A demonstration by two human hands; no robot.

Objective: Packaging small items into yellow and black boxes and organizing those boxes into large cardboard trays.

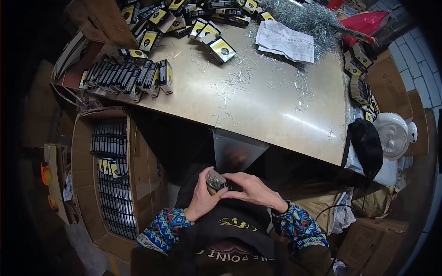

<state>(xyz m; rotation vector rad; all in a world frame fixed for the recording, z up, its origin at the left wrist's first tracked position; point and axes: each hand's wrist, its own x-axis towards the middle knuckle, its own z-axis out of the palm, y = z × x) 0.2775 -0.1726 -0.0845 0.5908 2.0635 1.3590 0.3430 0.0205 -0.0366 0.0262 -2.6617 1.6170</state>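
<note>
Close to my body, in front of the table edge, my left hand (201, 198) grips a small box (215, 177). Its grey upper side faces up, with thin metal wire pieces showing on it and a bit of yellow lower down. My right hand (254, 189) comes in from the right, fingers bent and closed at the box's right side. A dark bit shows beneath those fingers, too small to name. Bent wire hooks (230, 87) lie scattered across the table (184, 103) beyond my hands.
A row of upright black-and-yellow boxes (131, 78) stands on the table's left; others lie loose behind. A paper sheet (285, 41) rests by a heap of wire hooks (301, 18). An open carton (83, 170) holding packed boxes is at left, a white fan (391, 135) at right.
</note>
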